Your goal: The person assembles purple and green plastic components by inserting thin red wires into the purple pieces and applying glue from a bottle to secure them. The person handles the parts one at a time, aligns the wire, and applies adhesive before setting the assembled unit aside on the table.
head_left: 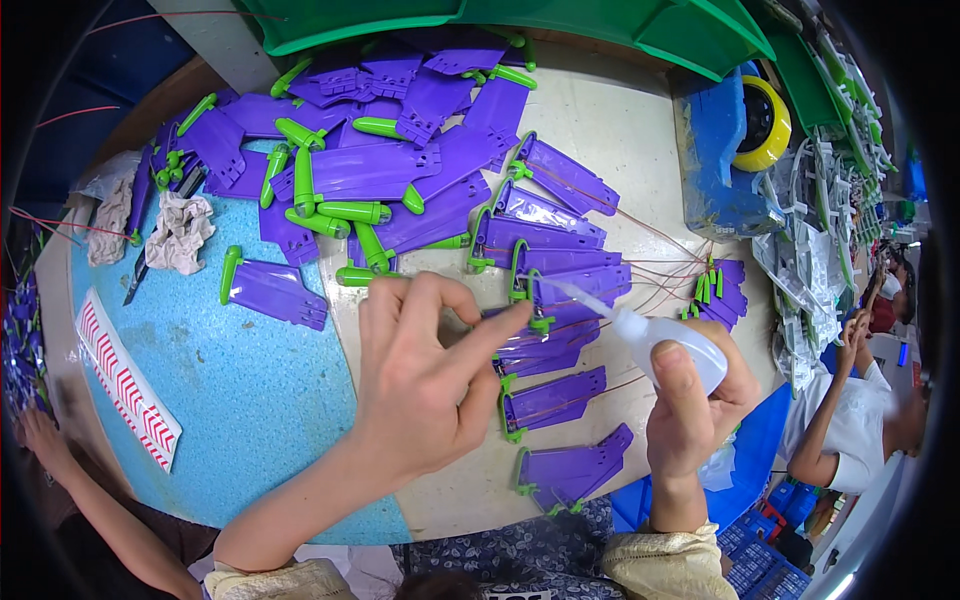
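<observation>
Two hands work over the middle of the tabletop (440,505). Right hand (695,405): closed round a translucent squeeze bottle (690,352), tilted so its thin nozzle points left, probably for fine control of where drops land. Left hand (425,375): fingers partly spread, one tip at or just beside a green clip (541,325); likely a steadying touch, but cannot tell whether it pinches anything.

Panel under the nozzle: purple panel (603,278), within a column running toward the near edge. Green ends face left, presumably for easy reach; brown wires (650,228) run right to a small purple-and-green bundle (733,285), probably fanned to avoid tangling.

Outward: heap of purple panels (375,170) toward the far left corner; crumpled tissue (180,232) by the left edge, perhaps for wiping. Blue stand (715,205) at the far right corner.

Markings: striped strip (130,380), near the left edge, bears red chevrons. No brand or legible text on bottle or panels.
</observation>
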